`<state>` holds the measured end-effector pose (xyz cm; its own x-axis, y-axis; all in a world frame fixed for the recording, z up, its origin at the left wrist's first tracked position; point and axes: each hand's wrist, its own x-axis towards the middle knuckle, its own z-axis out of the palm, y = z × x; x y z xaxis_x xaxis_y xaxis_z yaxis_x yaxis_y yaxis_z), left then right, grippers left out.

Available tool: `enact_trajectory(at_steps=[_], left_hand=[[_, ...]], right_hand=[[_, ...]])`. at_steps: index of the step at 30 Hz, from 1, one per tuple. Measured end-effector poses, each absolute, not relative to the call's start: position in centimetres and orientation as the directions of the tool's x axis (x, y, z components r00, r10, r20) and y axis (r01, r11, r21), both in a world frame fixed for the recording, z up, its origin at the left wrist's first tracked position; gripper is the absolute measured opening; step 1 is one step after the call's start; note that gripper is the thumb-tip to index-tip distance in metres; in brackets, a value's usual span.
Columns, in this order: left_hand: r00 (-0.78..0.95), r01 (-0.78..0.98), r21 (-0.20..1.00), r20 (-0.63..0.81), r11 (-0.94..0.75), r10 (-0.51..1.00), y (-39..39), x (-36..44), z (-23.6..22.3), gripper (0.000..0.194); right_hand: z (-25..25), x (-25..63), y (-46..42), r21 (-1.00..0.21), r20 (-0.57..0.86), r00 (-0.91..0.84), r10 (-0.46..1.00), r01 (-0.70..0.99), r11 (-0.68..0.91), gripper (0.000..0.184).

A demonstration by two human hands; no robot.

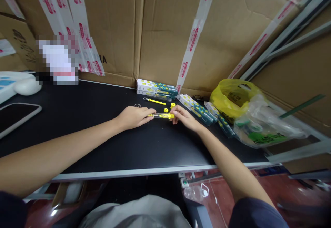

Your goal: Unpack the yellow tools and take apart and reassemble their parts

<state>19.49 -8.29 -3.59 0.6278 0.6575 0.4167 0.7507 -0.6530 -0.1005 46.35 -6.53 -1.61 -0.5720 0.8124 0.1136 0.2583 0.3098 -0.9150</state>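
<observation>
Both hands hold a spring scale, a clear tube with yellow ends, level above the black tabletop. My left hand is closed round its left end, a metal ring or hook showing just behind the knuckles. My right hand pinches the yellow cap at the right end. Beyond the tube lie two small yellow caps, a flat one and a taller one. Farther back is a thin yellow rod with a metal hook, and behind it a clear tube.
Printed boxes are stacked at the back against a cardboard wall. More boxes lie right of my hand, beside yellow and clear plastic bags. A phone and a white device are at left.
</observation>
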Motion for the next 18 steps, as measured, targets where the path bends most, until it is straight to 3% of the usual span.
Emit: enact_trajectory(at_steps=[18], left_hand=[[0.622, 0.755, -0.095, 0.419, -0.649, 0.661, -8.37, 19.52, -3.49, 0.034]], right_hand=[[-1.82, 46.47, -6.39, -0.913, 0.205, -0.599, 0.774, 0.168, 0.372, 0.037]])
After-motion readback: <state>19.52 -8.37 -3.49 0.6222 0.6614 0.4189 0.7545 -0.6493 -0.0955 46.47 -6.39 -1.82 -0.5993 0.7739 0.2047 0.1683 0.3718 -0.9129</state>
